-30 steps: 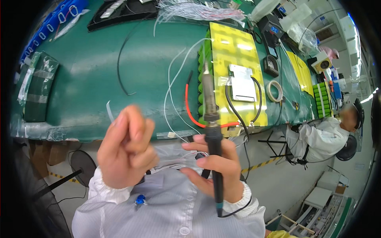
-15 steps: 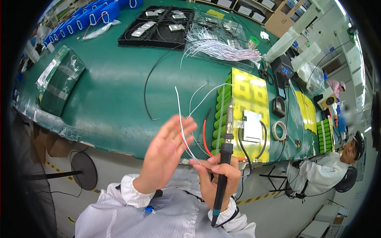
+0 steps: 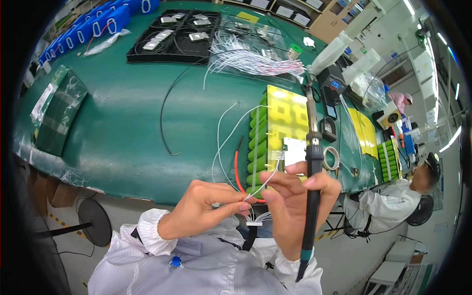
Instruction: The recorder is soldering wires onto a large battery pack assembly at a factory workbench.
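A: State of the left hand?
B: Closed at the fingertips. Thin white insulated wires are pinched between thumb and fingers, close to the near edge of the green worktop. A small, flat white connector is seen just below the pinch.

A: And the right hand?
B: Partly curled. A soldering iron with black handle and metal barrel is gripped, its tip pointed away from the body. Whether the wires are touched by the other fingers cannot be told.

A: Position of the battery pack?
B: The rectangular pack, yellow-topped with green cylindrical cells, is set on the worktop just beyond the hands. On it a silvery-white rectangular plate is noted, partly covered by iron and fingers.

A: Surroundings?
B: A red wire with black end is found left of the pack, and a pale tape roll right of it. Farther back, a black tray is placed beside a white wire bundle.
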### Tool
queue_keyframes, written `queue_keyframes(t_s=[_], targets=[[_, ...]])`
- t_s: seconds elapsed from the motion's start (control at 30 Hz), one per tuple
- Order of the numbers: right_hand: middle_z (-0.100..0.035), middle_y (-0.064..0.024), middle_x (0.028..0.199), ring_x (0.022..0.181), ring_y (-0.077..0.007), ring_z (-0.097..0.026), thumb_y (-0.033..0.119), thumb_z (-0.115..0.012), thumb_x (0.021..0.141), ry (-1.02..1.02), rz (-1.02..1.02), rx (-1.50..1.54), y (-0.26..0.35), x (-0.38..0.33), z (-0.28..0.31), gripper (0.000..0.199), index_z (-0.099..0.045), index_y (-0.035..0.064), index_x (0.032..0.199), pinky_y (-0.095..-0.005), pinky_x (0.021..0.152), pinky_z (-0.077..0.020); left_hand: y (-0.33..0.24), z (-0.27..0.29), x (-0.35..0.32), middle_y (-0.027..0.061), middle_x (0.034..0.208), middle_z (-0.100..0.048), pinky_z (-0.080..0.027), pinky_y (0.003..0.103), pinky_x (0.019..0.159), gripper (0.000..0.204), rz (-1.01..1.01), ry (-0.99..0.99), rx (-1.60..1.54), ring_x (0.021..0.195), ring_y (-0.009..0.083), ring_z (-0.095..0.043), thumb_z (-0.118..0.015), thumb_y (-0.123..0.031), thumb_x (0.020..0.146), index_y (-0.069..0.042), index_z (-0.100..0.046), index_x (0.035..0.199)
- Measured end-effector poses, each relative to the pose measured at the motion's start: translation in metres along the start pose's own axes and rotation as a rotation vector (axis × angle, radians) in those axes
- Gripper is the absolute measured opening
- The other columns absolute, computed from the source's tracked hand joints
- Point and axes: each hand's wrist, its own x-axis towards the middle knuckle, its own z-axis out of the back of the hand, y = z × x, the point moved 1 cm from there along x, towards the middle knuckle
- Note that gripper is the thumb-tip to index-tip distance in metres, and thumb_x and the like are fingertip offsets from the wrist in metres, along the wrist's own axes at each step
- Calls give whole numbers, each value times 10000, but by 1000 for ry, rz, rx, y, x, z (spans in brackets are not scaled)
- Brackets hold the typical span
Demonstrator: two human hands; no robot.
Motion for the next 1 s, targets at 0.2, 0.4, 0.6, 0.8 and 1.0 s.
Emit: queue_keyframes(t_s=[0.2,0.4,0.6,0.8,1.0], targets=[[-411,-190,1085,784,-298,-691,-173,-653,743,-96,15,-118,5,12,9,557,-312,76,1106,-326,718,-602,12,1,4,139,936,-702,-517,268,775,215,120,-60,-277,862,176,-673,-593,-116,914,28,-675,1051],[-401,-166,1100,821,-245,-688,-196,-633,739,-73,-15,-282,-11,8,6,585,-278,104,1095,-282,695,-586,24,11,27,50,849,-626,-381,197,476,233,96,-200,-624,505,45,-468,-451,-192,993,1,-577,1030],[-516,-176,1002,923,-213,-616,-155,-702,708,-98,160,-418,-27,10,6,549,-376,46,1100,-274,748,-582,24,-12,44,-11,767,-525,-337,209,562,245,179,52,-479,664,35,-418,-455,-214,995,2,-564,959],[-513,-182,1009,954,-228,-615,-163,-684,718,-137,31,-325,-31,15,12,556,-356,48,1115,-312,772,-593,44,2,52,-23,718,-504,-331,211,560,220,86,97,-206,667,28,-408,-496,-204,979,6,-561,963],[-477,-164,1037,879,-230,-656,-164,-679,725,-127,35,-420,-33,19,8,509,-389,48,1085,-309,753,-587,41,-4,68,-11,751,-546,-339,204,556,147,102,14,-456,663,19,-431,-559,-130,940,10,-600,953]])
